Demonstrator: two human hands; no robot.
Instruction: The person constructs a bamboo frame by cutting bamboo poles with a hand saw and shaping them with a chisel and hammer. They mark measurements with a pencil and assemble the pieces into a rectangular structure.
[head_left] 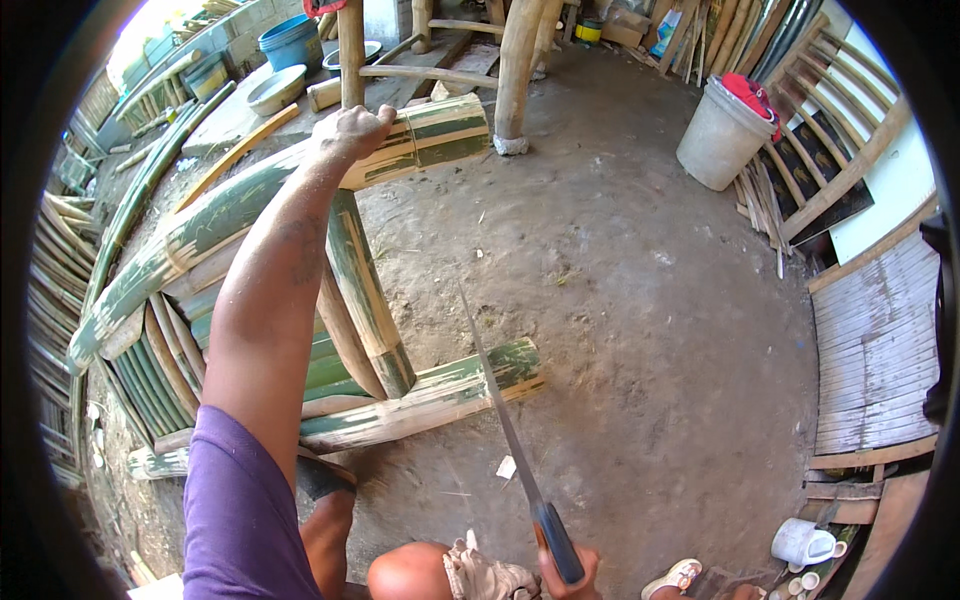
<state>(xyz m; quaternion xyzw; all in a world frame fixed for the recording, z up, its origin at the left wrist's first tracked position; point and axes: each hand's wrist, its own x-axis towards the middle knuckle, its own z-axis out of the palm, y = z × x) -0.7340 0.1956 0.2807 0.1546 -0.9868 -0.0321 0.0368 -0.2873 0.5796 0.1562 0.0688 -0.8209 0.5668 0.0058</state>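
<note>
My left arm reaches out over a green bamboo frame. My left hand (pixel 350 132) is closed on the upper thick bamboo pole (pixel 440 138), near its cut right end. Low at the front, my right hand (pixel 572 574) grips a hand saw (pixel 518 450) by its dark handle. Its long narrow blade points away from me and passes in front of the lower bamboo pole (pixel 430 400); whether they touch I cannot tell. An upright bamboo post (pixel 366 290) joins the two thick poles, and thinner green slats (pixel 330 365) lie between them.
Wooden posts (pixel 520 75) stand beyond the frame. A blue bucket (pixel 290 42) and a basin (pixel 277 90) sit far left. At right are a white bucket (pixel 725 135) with red cloth, a slatted wooden rack (pixel 840 140) and a white jug (pixel 800 541). Long poles (pixel 150 190) line the left.
</note>
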